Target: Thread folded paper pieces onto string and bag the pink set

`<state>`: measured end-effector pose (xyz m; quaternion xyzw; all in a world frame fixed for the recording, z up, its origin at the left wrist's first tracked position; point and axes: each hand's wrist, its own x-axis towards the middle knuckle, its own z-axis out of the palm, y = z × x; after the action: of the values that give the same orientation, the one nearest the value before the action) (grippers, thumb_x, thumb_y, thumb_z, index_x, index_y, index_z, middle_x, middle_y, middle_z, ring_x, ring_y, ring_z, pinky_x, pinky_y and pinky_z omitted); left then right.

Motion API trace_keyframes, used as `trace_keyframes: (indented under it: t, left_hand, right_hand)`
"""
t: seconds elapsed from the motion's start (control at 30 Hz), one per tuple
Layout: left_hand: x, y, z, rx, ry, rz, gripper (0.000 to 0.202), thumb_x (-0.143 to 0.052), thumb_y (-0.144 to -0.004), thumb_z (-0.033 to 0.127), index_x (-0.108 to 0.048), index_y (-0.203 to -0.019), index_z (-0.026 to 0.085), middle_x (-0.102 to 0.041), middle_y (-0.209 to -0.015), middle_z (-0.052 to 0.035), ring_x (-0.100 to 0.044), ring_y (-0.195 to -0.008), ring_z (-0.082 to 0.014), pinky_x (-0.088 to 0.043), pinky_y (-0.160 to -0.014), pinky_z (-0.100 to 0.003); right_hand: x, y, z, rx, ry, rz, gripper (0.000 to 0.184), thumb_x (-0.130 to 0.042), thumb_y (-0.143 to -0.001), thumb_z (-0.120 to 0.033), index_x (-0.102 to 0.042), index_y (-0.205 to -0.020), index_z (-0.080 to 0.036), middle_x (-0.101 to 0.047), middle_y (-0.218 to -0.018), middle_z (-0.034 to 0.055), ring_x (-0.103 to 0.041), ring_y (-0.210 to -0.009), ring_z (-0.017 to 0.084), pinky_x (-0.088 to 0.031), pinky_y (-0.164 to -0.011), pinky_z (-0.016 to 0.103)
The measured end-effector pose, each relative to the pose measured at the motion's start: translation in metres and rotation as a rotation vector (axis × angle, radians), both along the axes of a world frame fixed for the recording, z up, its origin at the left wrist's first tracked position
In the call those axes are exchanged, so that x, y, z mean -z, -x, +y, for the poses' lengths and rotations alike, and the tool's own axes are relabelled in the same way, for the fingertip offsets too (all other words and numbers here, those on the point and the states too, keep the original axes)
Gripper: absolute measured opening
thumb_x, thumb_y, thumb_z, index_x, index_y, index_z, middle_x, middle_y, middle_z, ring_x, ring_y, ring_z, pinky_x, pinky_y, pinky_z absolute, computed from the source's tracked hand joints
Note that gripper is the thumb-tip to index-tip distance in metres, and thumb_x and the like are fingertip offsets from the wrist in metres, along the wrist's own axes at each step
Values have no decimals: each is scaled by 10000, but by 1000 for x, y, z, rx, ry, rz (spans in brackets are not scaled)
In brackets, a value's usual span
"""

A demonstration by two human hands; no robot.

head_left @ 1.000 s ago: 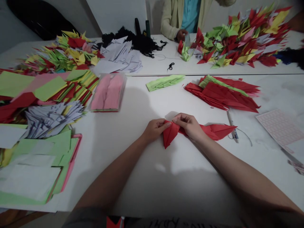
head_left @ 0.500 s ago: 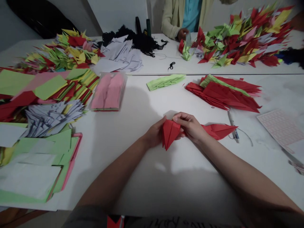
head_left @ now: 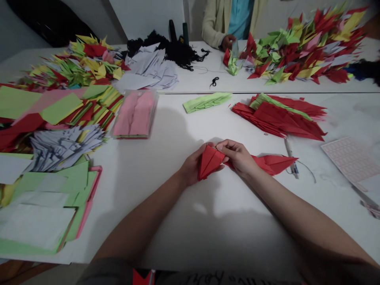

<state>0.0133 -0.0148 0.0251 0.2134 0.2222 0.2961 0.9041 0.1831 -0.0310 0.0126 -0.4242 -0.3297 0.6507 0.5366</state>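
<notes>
From the head view, I am holding a red fold (head_left: 209, 161) between my two hands, above or on the white table (head_left: 166, 221); which, I cannot tell. The fold is sitting just right of my left hand (head_left: 191, 167) and just left of my right hand (head_left: 236, 157), touching both. My left hand is grasping it from the left, palm cupping its side and fingers passing behind it. My right hand is pinching its upper right corner between thumb and forefinger. Both forearms are slanting inward to the fold. Its paper is looking smooth and crisp, narrowing downward, with a crease running along its length.

Right of the fold, a red pile (head_left: 274, 164) is lying partly behind my right wrist, its sharp tip pointing away from the fold toward a pen (head_left: 292, 160). Beyond the fold, some pleated green strips (head_left: 207, 103) are lying flat. Beyond it to the right, a red stack (head_left: 279, 118) is fanning out in thin, pointed layers. Beyond it to the left, a pink pack (head_left: 135, 114) is lying in clear, shiny wrap.
</notes>
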Motion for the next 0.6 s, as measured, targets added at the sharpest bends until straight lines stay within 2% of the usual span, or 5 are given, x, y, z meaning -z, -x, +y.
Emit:
trace_keyframes:
  t: [0.23, 0.6]
  left_hand:
    - [5, 0, 2, 35, -39, 39, 245, -509, -948, 412, -591, -987, 184, -701, -962, -68, -703, -961, -221, -592, -793, -332]
    - [1, -3, 0, 11, -45, 79, 222, -543, -926, 396, -568, -974, 181, -688, -969, -83, -691, -941, -204, -567, -790, -314]
  right_hand:
    - [-1, 1, -1, -4, -12, 24, 193, -805, -717, -306, -680, -751, -163, -618, -613, -23, -472, -452, 55, -372, -458, 203]
    - [-1, 5, -2, 47, -30, 31, 232, -790, -739, -351, -649, -772, -170, -581, -553, -35, -480, -434, 70, -368, -444, 205]
